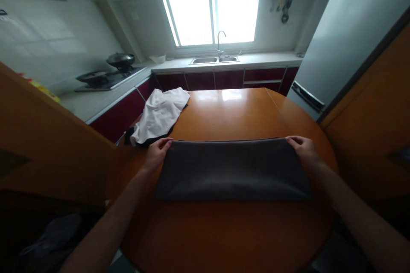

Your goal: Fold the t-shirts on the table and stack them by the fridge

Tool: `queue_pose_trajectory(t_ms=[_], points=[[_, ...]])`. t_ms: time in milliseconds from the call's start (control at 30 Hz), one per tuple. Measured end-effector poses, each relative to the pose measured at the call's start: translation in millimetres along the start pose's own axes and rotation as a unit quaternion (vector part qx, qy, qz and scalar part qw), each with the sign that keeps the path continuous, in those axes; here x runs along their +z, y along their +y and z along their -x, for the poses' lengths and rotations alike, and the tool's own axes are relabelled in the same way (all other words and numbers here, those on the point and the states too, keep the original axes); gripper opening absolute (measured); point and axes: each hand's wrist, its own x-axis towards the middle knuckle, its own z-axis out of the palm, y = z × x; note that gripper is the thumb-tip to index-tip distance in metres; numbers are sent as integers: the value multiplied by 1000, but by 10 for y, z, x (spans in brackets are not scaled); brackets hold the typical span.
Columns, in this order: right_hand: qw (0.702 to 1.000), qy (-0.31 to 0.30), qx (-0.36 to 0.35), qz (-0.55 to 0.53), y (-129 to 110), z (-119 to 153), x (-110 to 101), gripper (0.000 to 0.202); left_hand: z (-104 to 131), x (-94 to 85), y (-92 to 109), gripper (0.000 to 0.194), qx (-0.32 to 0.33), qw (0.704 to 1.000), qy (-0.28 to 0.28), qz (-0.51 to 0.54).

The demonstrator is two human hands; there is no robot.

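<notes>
A dark grey piece of cloth (235,170), folded into a wide flat rectangle, lies across the wooden table (224,230) in front of me. Its far left corner is pinched between the thumb and fingers of my left hand (158,151). At the far right corner, my right hand (303,147) grips the same cloth in a pinch. The far edge runs nearly straight between both hands. What kind of fabric item it is does not show. Just beyond my left hand, crumpled white and black garments (162,113) lie on the table's left side.
Beyond the table, a counter with a double sink (214,60) runs under the window. A stove (112,80) carrying a lidded pot (120,59) and a pan (92,77) stands at left. The refrigerator (333,34) is at right, and wooden panels flank the table.
</notes>
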Motion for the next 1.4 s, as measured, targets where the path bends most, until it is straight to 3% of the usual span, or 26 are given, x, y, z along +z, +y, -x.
queue_pose_trajectory(t_ms=[233, 500, 667, 767, 867, 1000, 1067, 1133, 1233, 1400], points=[[999, 18, 36, 33, 53, -196, 148, 17, -250, 186, -180, 65, -15, 999, 0, -51], [998, 6, -23, 65, 141, -391, 158, 24, -268, 204, -193, 53, 16, 994, 14, -110], [980, -3, -53, 190, 276, -438, 232, 28, -317, 247, -252, 47, 36, 983, 12, -179], [947, 46, -120, 293, 153, -372, 220, 38, -267, 268, -97, 52, 80, 976, 38, -200], [922, 41, -192, 335, -135, -172, 385, 42, -68, 514, 259, 52, 177, 956, 14, -232], [902, -60, -231, 360, -461, 304, 972, 51, 349, 1253, 730, 53, 256, 918, -110, -284], [877, -113, -231, 406, -501, 529, 1273, 58, 520, 1623, 832, 57, 261, 897, -155, -321], [855, -158, -218, 443, -469, 674, 1474, 62, 622, 1876, 838, 61, 256, 884, -172, -352], [840, -185, -205, 467, -391, 739, 1569, 64, 663, 2009, 764, 64, 251, 877, -172, -373], [842, -171, -202, 469, -399, 754, 1561, 63, 647, 1970, 713, 64, 256, 877, -165, -372]])
